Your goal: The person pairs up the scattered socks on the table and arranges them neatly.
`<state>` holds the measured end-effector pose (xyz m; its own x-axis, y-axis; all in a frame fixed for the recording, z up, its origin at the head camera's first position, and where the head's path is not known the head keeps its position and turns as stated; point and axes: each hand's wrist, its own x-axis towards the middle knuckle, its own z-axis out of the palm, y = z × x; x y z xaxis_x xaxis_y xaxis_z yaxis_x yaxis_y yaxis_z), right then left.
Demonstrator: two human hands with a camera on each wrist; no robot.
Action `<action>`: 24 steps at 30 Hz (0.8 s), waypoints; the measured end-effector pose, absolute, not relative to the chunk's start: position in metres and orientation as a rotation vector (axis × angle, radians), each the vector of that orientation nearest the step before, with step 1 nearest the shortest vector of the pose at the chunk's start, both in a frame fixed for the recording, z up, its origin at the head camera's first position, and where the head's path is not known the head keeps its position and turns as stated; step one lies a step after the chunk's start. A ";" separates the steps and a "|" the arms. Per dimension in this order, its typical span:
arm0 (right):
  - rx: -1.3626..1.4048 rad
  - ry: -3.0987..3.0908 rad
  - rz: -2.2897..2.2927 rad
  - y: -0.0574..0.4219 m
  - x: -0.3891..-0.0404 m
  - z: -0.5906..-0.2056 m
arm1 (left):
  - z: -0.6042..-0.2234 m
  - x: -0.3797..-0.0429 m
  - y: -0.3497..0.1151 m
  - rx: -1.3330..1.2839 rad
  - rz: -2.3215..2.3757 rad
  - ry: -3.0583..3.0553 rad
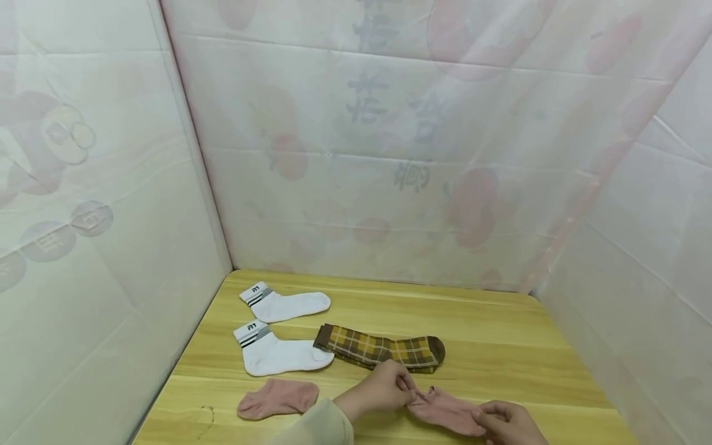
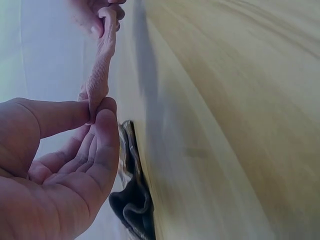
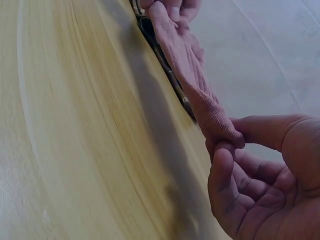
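Between my two hands a pink sock (image 1: 447,412) is stretched out above the front right part of the table. My left hand (image 1: 385,388) pinches one end between thumb and fingertips, as the left wrist view also shows. The opposite end is pinched by my right hand (image 1: 508,423), with thumb and forefinger on the knit in the right wrist view. A second pink sock (image 1: 278,398) lies flat on the table to the left. Just beyond my left hand lie brown and yellow plaid socks (image 1: 381,347), one on top of the other.
Two white socks (image 1: 289,306) with black stripes lie at the left of the wooden table (image 1: 489,321), one behind the other. The nearer white sock (image 1: 283,357) touches the plaid cuff. Pale printed cloth walls (image 1: 356,185) stand around the back and sides.
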<state>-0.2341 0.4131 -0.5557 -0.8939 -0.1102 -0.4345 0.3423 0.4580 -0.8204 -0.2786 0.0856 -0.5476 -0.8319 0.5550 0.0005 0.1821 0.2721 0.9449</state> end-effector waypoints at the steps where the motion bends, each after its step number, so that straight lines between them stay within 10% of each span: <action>1: 0.199 2.283 -1.429 0.412 -0.234 -0.556 | -0.547 -0.279 0.084 0.673 1.577 2.221; 24: 0.106 2.267 -1.472 0.378 -0.241 -0.553 | -0.541 -0.277 0.053 0.546 1.571 2.262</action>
<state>-0.2413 0.3776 -0.5534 -0.9033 -0.1675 -0.3949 0.2927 0.4324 -0.8528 -0.2769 0.0526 -0.5410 -0.8714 0.4878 -0.0525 0.1212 0.3178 0.9404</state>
